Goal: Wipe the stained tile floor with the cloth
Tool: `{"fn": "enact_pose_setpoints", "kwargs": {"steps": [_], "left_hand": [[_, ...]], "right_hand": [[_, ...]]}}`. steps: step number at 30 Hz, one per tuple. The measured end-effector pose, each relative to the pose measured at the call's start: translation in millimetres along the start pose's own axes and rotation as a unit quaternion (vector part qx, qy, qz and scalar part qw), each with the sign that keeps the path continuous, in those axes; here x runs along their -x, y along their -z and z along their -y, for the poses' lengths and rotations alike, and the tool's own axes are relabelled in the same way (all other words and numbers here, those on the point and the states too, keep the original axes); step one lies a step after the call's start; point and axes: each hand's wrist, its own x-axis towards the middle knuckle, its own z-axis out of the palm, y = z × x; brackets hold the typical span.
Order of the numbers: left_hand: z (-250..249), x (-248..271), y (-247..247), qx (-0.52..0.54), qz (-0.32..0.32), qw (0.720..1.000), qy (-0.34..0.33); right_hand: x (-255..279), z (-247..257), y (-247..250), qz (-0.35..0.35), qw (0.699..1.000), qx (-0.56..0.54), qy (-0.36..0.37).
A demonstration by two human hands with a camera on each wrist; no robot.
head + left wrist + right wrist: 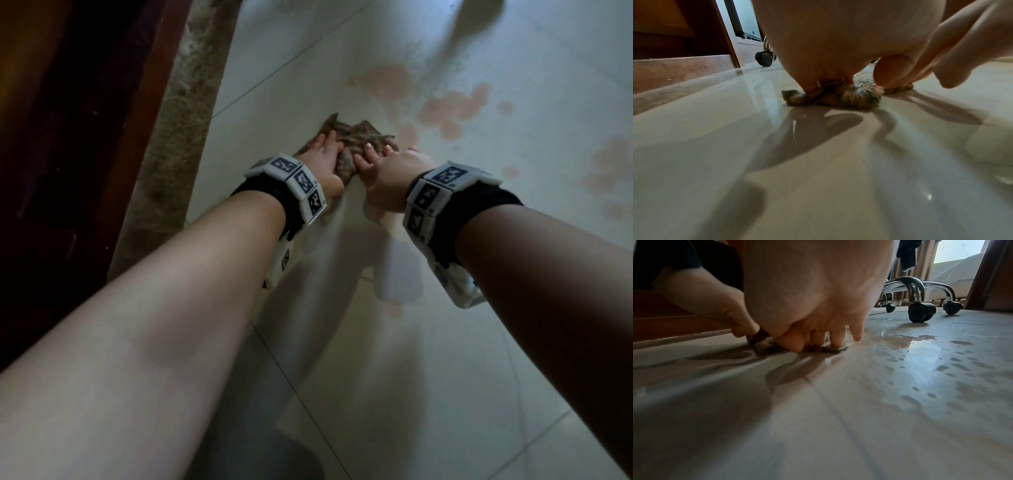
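Observation:
A crumpled brown patterned cloth [356, 138] lies on the pale tile floor [445, 359]. My left hand [323, 156] holds its left part, fingers on top and thumb at the near edge. Beside it, my right hand [382, 161] grips the right part with bent fingers. Pinkish stains [445, 109] spread just beyond and to the right of the cloth. In the left wrist view the left hand [828, 84] bears down on the cloth [838, 99]. The right wrist view has the right hand [818, 344] with fingertips dug into the cloth [764, 345], a wet puddle [906, 340] close by.
A dark wooden door frame [85, 137] and a rough brown threshold strip [178, 137] run along the left. An office chair's chrome legs and castors [920, 311] stand beyond the puddle. A dark round object [274, 455] sits at the bottom edge.

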Motion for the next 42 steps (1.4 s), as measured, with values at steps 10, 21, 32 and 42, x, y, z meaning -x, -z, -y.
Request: {"fn": "enact_pose_setpoints", "kwargs": {"steps": [10, 21, 32, 42], "left_hand": [[-14.1, 48.8, -30.8, -0.021, 0.028, 0.999, -0.029], [-34.8, 112.7, -78.4, -0.005, 0.073, 0.996, -0.054], [-51.9, 149.4, -108.2, -0.049, 0.104, 0.987, -0.114], [-61.4, 159.9, -119.0, -0.109, 0.117, 0.973, -0.166]], "right_hand": [[49.7, 7.9, -31.6, 0.022, 1.0, -0.008, 0.001], [123.6, 20.5, -66.0, 0.07, 0.997, -0.014, 0.007], [178.9, 19.4, -83.7, 0.147, 0.988, 0.025, 0.031], [208.7, -9.8, -87.8, 0.127, 0.983, 0.086, 0.1]]}}
